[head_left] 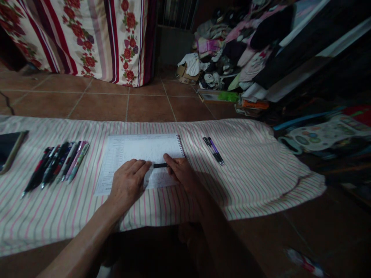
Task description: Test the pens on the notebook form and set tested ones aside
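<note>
A dark pen [160, 165] is held level between both my hands over a spiral notebook [136, 150] that lies open on a pink-striped cloth [246, 170]. My left hand [127, 183] pinches the pen's left end with fingers closed. My right hand [181, 172] grips its right end, fingers closed round it. Both hands rest on the lower half of the notebook page.
A row of several pens [56, 164] lies left of the notebook, two more pens [213, 150] to its right. A dark phone or case [10, 148] sits at the cloth's far left. Beyond are tiled floor [116, 100], a floral mattress [87, 34] and piled clothes [232, 46].
</note>
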A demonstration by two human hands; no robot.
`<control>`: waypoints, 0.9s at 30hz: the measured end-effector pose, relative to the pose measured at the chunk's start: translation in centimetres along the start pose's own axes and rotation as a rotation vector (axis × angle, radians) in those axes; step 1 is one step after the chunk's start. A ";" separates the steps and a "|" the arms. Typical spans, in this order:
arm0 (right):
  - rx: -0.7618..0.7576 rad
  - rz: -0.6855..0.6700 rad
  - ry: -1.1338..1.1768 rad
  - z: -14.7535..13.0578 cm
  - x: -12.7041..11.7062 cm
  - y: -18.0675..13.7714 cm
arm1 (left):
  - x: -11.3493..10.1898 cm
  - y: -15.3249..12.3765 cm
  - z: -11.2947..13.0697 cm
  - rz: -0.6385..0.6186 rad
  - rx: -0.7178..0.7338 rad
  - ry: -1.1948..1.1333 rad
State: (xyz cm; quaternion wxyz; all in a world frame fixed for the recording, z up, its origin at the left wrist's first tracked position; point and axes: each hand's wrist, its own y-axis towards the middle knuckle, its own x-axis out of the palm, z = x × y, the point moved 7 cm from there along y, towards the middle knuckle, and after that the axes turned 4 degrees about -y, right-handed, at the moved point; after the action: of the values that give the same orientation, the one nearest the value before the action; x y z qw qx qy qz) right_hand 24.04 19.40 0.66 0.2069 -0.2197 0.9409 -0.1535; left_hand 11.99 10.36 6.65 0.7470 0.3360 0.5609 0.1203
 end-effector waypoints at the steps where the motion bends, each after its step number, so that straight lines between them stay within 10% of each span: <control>1: 0.006 0.010 -0.010 0.2 0.0 0.1 | 0.0 0.0 0.0 -0.001 -0.001 0.005; 12: -0.227 0.156 -0.425 -1.3 -0.1 0.3 | 1.2 -0.2 -0.7 -0.138 -0.042 0.026; 27: -0.250 -0.147 0.208 -1.8 0.0 -0.2 | 1.1 -0.8 -2.8 -0.117 -0.241 -0.201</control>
State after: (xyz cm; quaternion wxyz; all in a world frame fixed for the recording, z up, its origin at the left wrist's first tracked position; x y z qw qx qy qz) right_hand 23.25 19.53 2.32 0.0677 -0.2951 0.9504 -0.0717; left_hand 9.62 11.40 4.90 0.8400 0.2212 0.4835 0.1084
